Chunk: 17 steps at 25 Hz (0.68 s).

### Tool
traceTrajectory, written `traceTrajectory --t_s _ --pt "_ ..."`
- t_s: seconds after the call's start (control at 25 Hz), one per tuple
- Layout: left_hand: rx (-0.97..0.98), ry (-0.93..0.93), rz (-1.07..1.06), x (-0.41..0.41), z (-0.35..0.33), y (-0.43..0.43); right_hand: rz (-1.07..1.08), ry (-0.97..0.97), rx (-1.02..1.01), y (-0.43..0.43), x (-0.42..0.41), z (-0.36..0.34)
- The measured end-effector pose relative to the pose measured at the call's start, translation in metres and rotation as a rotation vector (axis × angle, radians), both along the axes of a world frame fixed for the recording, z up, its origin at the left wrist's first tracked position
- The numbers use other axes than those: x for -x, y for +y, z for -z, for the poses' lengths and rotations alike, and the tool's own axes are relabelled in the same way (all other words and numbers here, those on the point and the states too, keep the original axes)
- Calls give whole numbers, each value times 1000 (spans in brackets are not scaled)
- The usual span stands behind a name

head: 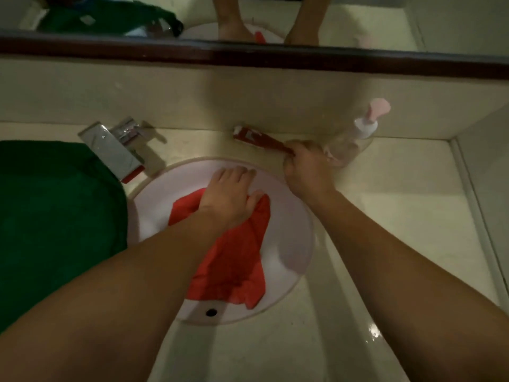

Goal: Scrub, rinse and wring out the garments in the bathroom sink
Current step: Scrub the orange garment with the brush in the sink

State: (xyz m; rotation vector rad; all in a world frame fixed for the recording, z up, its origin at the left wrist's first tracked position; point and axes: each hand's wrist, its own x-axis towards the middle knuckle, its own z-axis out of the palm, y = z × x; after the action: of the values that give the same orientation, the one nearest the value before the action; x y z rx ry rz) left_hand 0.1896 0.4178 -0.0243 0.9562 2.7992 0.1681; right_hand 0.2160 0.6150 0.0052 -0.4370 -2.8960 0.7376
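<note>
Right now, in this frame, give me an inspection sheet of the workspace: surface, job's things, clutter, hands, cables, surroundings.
Surface: pale countertop with a round white sink.
Job's things: red garment bunched in the sink; red-handled brush behind the sink; green cloth piled on the counter, left.
Clutter: clear pump bottle with pink head, at the counter's back right.
Hands: left hand presses flat on the red garment; right hand grips the brush handle.
Cables: nothing seen.
Surroundings: chrome faucet, no running water seen; dark-framed mirror above.
</note>
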Motion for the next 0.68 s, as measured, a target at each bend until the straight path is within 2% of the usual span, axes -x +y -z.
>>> traceTrajectory --t_s 0.28,0.4,0.52,0.6,0.68 --pt "-5 10 -51 4 37 6 -109 -178 18 17 53 32" --pt "39 -12 -70 10 39 5 -123 -207 -21 18 56 41" --pt "-32 -36 -93 17 33 8 -118 -206 -26 17 55 40" --pt "-145 -98 -139 24 28 13 -101 -119 55 14 48 37" --pt "-295 -249 -247 28 17 22 -37 -60 276 8 33 31"
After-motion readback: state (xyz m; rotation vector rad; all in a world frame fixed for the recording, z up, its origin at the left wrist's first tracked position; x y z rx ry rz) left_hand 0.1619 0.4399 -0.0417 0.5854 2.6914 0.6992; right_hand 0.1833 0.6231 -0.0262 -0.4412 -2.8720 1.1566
